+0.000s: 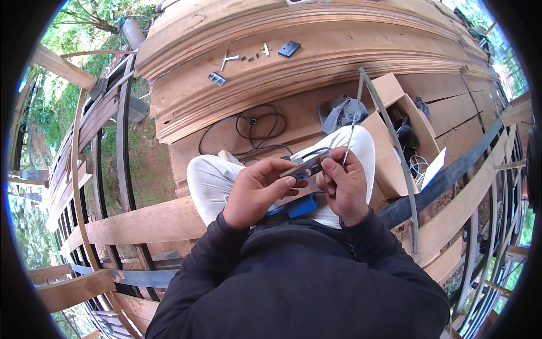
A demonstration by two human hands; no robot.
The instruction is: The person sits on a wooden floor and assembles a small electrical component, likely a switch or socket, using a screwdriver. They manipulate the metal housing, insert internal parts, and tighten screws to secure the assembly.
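Note:
Above my lap both hands hold a small flat metal part (305, 170) with holes in it, tilted up toward the right. My left hand (254, 189) pinches its left end between thumb and fingers. My right hand (343, 183) is closed at its right end, partly covering it. A thin metal rod (354, 121) rises from the right fingers; whether it is a tool's shaft I cannot tell. Below the hands, a blue object (302, 206) rests between my legs, partly hidden.
On stacked boards (339, 48) ahead lie a T-shaped metal tool (227, 59), a silver block (217, 78), a brass-coloured piece (265, 50), small dark bits and a black block (289, 49). Nearer are a black cable (254, 135), plastic bag (341, 116) and open cardboard box (389, 161).

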